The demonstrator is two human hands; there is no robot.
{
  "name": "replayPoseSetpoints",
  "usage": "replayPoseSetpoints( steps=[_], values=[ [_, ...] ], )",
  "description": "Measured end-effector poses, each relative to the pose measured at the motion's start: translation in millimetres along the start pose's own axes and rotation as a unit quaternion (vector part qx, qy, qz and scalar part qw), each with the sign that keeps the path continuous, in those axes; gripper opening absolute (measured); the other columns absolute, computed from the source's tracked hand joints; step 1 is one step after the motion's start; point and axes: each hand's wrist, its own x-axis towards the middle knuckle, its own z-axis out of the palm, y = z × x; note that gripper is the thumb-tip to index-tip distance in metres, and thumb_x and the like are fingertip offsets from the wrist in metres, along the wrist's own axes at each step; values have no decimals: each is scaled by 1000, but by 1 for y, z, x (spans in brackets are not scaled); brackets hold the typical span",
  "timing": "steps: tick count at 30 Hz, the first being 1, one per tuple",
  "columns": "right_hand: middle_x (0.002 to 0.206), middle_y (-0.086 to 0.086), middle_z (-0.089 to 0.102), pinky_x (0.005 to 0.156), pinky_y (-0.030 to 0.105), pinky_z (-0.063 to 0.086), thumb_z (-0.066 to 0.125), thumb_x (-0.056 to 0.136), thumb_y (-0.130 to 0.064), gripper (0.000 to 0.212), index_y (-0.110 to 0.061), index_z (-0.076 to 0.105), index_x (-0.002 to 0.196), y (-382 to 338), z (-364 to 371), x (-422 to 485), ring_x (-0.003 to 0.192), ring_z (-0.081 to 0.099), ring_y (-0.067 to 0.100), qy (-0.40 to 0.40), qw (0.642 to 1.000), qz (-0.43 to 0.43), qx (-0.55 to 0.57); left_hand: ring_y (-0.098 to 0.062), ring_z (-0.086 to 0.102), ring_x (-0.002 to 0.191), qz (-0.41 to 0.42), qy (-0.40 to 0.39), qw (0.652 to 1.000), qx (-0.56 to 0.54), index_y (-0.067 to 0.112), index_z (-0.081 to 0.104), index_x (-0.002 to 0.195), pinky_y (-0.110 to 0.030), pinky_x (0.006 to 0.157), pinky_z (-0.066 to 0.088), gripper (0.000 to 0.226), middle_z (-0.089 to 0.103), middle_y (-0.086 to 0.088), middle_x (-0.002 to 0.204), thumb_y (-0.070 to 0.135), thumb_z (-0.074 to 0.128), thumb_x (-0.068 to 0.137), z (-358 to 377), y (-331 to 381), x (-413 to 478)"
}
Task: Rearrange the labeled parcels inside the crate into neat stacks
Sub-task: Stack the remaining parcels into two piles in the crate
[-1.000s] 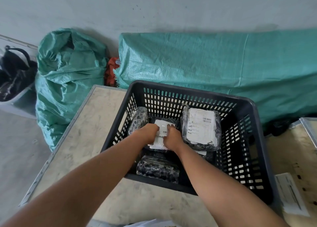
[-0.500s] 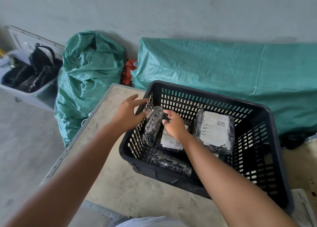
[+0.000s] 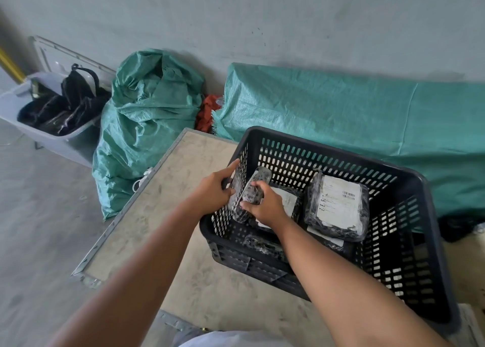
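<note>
Since half a second ago, the left hand (image 3: pixel 215 191) has closed on the black crate (image 3: pixel 409 189) wall, fingers curled over its rim. The right hand (image 3: pixel 265 205) now pinches the upright speckled parcel (image 3: pixel 258 178) leaning on that wall. The labeled parcel (image 3: pixel 337 205) lies right of this hand. Judgement: the upright parcel is next for stacking.

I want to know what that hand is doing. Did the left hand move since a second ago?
Yes. The left hand came out from the middle of the crate to its left wall, where its fingers now grip the rim from outside.
</note>
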Motion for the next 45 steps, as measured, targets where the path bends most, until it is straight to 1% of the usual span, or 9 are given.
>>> replayPoseSetpoints(
  steps=[4,7,11,16,20,23,29,35,45],
  values=[
    [142,1,59,65,8,49,76,90,-18,63,-9,52,148,-2,3,0,86,67,7,-21,1000,1,-23,-10,50,92,4,9,1000,-5,45,30,154,-40,95,51,80,53,4,98,6,61,91,1,-1,-1],
    [115,5,72,50,7,42,75,89,-17,63,-11,53,148,1,-3,1,59,58,-7,-1,1000,10,-9,-10,50,92,8,11,1000,-8,47,31,153,-42,92,53,80,52,4,98,6,59,90,2,-1,-1],
    [148,7,56,76,26,56,70,89,-21,69,-21,46,153,-1,-24,0,89,63,6,-8,1000,4,26,-16,57,82,8,20,1000,-7,50,31,152,-39,73,56,80,51,5,96,6,56,89,2,-2,-1],
    [154,10,45,79,44,64,76,89,-25,63,-32,53,147,-2,-59,-10,99,72,23,-29,999,29,6,-16,56,67,-3,18,1000,-17,51,30,152,-26,55,49,80,51,3,97,7,54,89,5,-6,2],
    [156,-8,44,94,52,58,76,85,-28,61,-58,55,133,-17,-99,-33,124,61,26,-54,998,-14,-32,-20,64,105,0,-57,998,-4,43,27,156,-35,85,53,81,64,-4,118,16,68,91,-9,-4,6],
    [149,-21,44,93,47,59,76,86,-24,60,-60,57,130,-38,-133,-52,119,60,15,-62,997,-30,-25,-23,49,136,26,9,998,60,37,44,150,-34,108,37,69,51,-2,150,27,74,88,-24,10,9],
    [128,-2,67,78,40,64,80,79,-19,60,-50,66,129,-74,-200,-89,98,74,18,-94,991,-69,70,-5,24,148,145,-72,975,-154,50,66,123,-41,114,26,44,36,10,159,41,80,82,-33,69,-4],
    [120,19,70,76,45,64,77,79,-16,57,-28,68,134,-81,-243,-96,98,71,26,-160,958,-94,216,-8,69,101,66,-281,870,-399,22,74,121,-35,81,57,40,69,11,122,21,78,81,-26,86,0],
    [147,8,57,96,50,56,90,65,-38,82,-44,58,140,-53,-217,-85,128,61,24,6,977,-71,201,-29,50,123,-41,-211,838,-502,27,69,129,-57,89,54,48,53,8,144,8,70,85,10,59,19]
  ],
)
